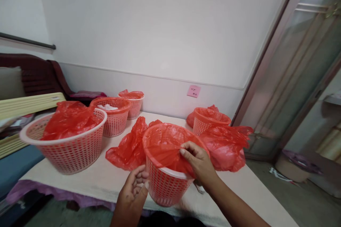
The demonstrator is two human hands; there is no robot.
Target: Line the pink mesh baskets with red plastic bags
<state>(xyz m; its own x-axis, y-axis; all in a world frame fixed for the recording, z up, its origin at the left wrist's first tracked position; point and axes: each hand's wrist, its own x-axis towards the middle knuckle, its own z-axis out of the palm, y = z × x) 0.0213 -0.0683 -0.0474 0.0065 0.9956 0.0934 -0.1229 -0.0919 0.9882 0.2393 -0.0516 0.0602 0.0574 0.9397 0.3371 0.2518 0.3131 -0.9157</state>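
A cream-topped table [87, 181] is carrying several perforated baskets. The large basket [68, 147] at the left is holding a crumpled red bag. At the near edge, the small basket [166, 186] is wearing a red liner bag [165, 145] over its rim. The right hand [198, 161] is pinching the liner's edge; the left hand [133, 188], fingers curled, is touching the basket's side.

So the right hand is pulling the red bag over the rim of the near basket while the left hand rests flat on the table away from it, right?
Not quite. The head view shows the left hand against the near basket, its fingers touching the basket's side, not flat on the table. The rest holds: the right hand pinches the red bag at the rim.
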